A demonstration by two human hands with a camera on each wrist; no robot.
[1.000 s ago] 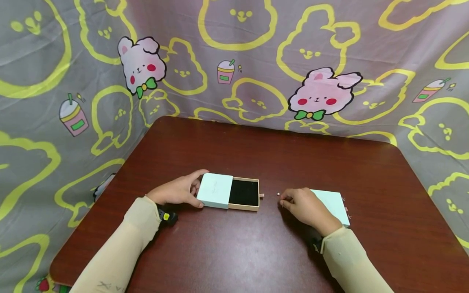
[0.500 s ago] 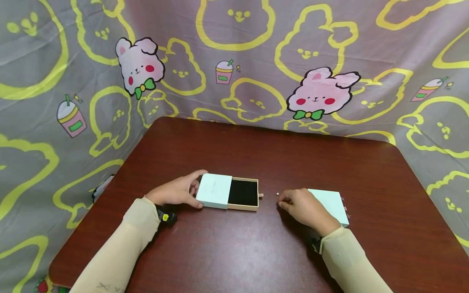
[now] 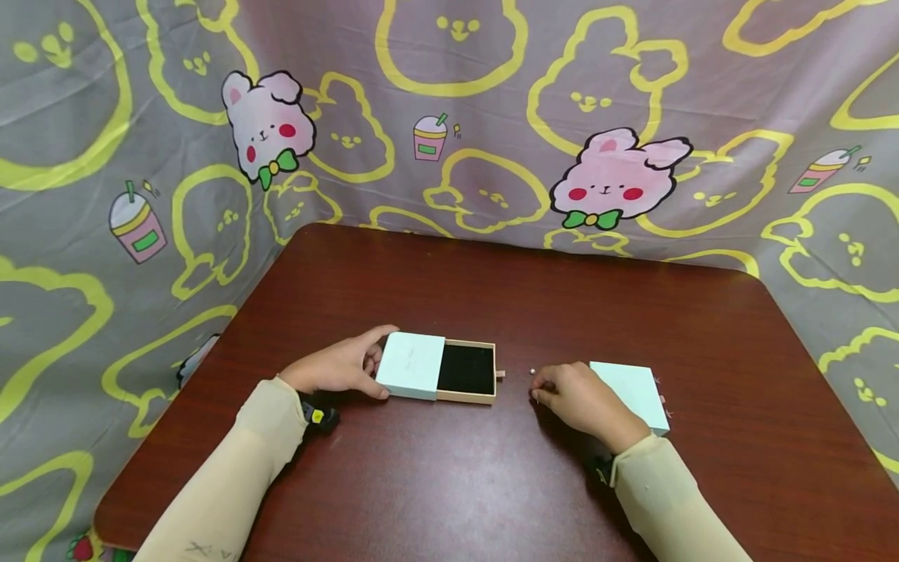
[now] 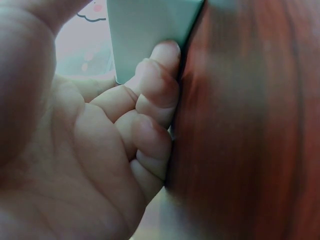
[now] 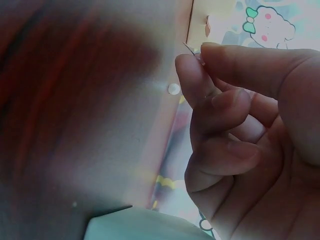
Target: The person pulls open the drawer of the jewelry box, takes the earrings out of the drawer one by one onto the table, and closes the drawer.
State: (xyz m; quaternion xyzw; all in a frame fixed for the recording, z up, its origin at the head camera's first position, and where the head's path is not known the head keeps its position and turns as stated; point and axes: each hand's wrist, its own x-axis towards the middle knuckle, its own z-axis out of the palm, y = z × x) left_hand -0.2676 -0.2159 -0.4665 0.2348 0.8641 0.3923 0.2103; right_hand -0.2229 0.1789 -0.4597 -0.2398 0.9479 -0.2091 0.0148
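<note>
My left hand grips the left end of a light-blue jewelry box, thumb on the near side and fingers at the far side. Its cream drawer is pulled partway out to the right, showing a black lining. In the left wrist view several curled fingers lie against the box's end. My right hand, just above the table, pinches a small earring by thumb and index finger; a thin metal pin shows, the rest is mostly hidden. A tiny pearl-like stud lies beyond those fingertips.
A second light-blue box, with a pink tab and small items at its right edge, lies partly behind my right hand. The reddish-brown table has rounded corners. A patterned cloth hangs around its back and sides.
My right hand has shifted very slightly left, its fingertips turning a little, still pinching the earring. My left hand and the half-open box have stayed put.
</note>
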